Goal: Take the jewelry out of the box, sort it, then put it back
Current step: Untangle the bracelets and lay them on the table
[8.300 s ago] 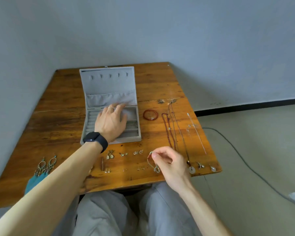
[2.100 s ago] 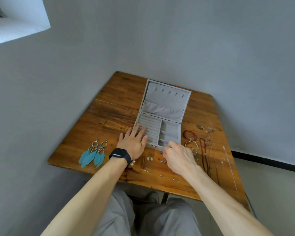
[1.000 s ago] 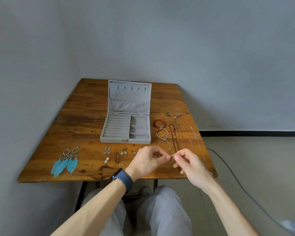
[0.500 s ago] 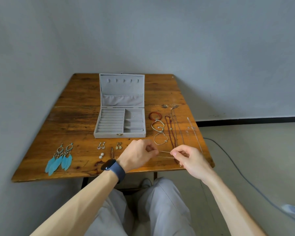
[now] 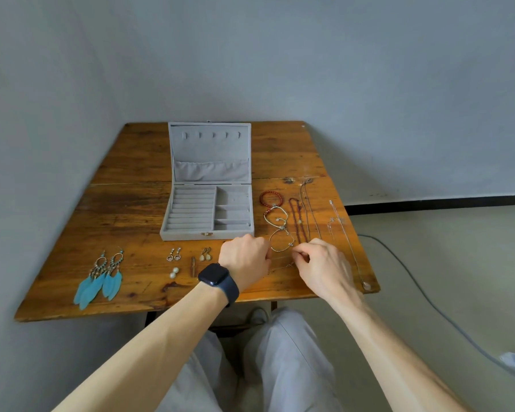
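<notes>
The grey jewelry box (image 5: 208,209) lies open on the wooden table (image 5: 131,209), its compartments bare. My left hand (image 5: 244,258) and my right hand (image 5: 321,264) sit close together near the front edge, each pinching an end of a thin chain (image 5: 281,266) stretched between them just above the wood. Right behind the chain lie two silver bracelets (image 5: 280,230) and a red bead bracelet (image 5: 270,198). Necklaces (image 5: 302,218) lie in lines to the right. Blue feather earrings (image 5: 100,278) lie at the front left, with small earrings (image 5: 174,254) near my left wrist.
The table stands in a corner, with grey walls behind and on the left. A thin silver chain (image 5: 347,242) runs along the table's right edge. A grey cable (image 5: 422,292) trails over the floor on the right. My knees are under the front edge.
My hands have lowered the thin chain toward the table in front of the bracelets. Half a second ago they held it a little higher and wider apart.
</notes>
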